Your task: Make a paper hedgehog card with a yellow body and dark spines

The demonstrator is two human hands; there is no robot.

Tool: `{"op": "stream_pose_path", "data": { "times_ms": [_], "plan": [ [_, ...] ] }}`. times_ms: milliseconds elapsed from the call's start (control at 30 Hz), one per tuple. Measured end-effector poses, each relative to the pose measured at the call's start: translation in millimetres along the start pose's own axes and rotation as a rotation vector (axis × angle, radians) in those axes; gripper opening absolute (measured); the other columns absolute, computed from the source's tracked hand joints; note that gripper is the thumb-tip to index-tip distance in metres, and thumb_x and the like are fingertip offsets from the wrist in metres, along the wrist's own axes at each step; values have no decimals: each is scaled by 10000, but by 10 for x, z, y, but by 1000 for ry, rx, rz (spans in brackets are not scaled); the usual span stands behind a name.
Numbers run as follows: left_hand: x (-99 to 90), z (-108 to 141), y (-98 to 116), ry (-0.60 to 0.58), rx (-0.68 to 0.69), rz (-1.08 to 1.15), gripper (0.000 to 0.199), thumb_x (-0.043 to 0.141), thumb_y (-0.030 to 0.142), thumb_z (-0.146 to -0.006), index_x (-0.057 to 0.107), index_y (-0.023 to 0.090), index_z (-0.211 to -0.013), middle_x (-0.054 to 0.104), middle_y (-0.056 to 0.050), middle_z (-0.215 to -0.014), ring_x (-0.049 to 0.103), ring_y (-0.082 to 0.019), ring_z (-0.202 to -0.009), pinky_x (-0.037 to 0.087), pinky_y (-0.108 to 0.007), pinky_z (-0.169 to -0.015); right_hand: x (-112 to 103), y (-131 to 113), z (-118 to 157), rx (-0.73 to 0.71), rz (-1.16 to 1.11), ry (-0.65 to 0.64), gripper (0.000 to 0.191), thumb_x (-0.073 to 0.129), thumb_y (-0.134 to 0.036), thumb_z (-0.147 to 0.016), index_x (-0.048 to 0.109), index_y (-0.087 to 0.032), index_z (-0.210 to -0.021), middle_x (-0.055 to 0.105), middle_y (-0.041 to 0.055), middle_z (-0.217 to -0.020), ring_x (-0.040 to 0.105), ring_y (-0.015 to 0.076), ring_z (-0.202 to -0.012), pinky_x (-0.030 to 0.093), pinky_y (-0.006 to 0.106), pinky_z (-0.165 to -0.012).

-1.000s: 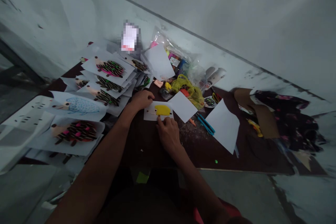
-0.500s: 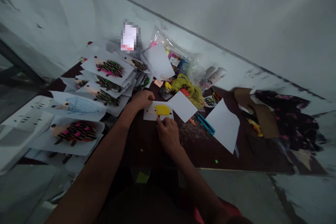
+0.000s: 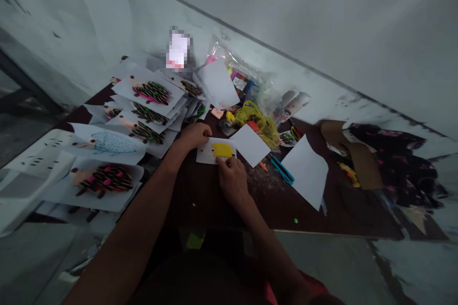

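A small white card (image 3: 206,157) lies on the dark table in front of me, with a yellow clay shape (image 3: 222,149) on it. My left hand (image 3: 196,135) rests at the card's upper left corner, its fingers bent together; whether anything is between them is too small to tell. At the card's lower edge, my right hand (image 3: 232,175) touches the yellow shape's underside with its index finger, the other fingers curled. Blank white sheets (image 3: 251,145) lie just right of the card.
Stacked hedgehog pictures (image 3: 103,178) cover the table's left side. Behind the card are a yellow plastic bag (image 3: 263,126) and clay packs (image 3: 240,83). Blue scissors (image 3: 282,169), a large white sheet (image 3: 307,171) and a yellow cutter (image 3: 348,174) lie to the right. A lit, blurred screen (image 3: 178,50) leans at the wall.
My right hand has shifted slightly right along the card's lower edge, its index finger drawn in more. My left hand has stayed at the corner.
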State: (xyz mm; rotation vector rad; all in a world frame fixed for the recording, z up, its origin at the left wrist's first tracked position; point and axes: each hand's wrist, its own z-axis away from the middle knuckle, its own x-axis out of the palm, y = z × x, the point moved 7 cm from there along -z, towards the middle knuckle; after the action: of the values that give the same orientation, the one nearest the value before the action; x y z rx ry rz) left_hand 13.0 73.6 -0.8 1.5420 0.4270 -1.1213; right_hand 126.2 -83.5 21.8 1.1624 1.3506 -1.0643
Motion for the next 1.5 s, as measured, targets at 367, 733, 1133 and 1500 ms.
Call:
{"op": "stream_pose_path", "data": {
  "times_ms": [367,733,1133,1500],
  "plan": [
    [-19,12,18,-7,-5,17,308,627,149,-763,785,234,-1013,781,-44,-1045,699,-213,-951,518,-258,-785,-64,62,6,33,-125,67,339,489,-187,-1020,700,-219,-1284,659,96,-988,586,219,-933,443,322,-857],
    [-12,1,18,-5,7,18,307,616,132,-759,789,209,-1001,782,-64,-1040,698,-225,-941,498,-269,-741,36,-70,80,-53,-6,58,371,506,-221,-1017,653,-187,-1355,655,135,-1001,566,247,-914,445,361,-793],
    [-187,31,73,104,81,814,328,633,454,-868,727,148,-797,648,-37,-712,500,-123,-538,364,-242,-502,-260,213,-54,23,-518,283,234,529,-209,-972,762,-189,-954,684,82,-884,620,205,-839,475,318,-771],
    [-58,198,450,-237,285,1226,537,811,439,-720,693,168,-1168,683,-87,-1070,576,-124,-720,458,-227,-602,-254,331,-682,133,-1009,279,237,647,-423,-854,719,-214,-768,681,2,-735,534,133,-603,419,268,-626]
  ]
}}
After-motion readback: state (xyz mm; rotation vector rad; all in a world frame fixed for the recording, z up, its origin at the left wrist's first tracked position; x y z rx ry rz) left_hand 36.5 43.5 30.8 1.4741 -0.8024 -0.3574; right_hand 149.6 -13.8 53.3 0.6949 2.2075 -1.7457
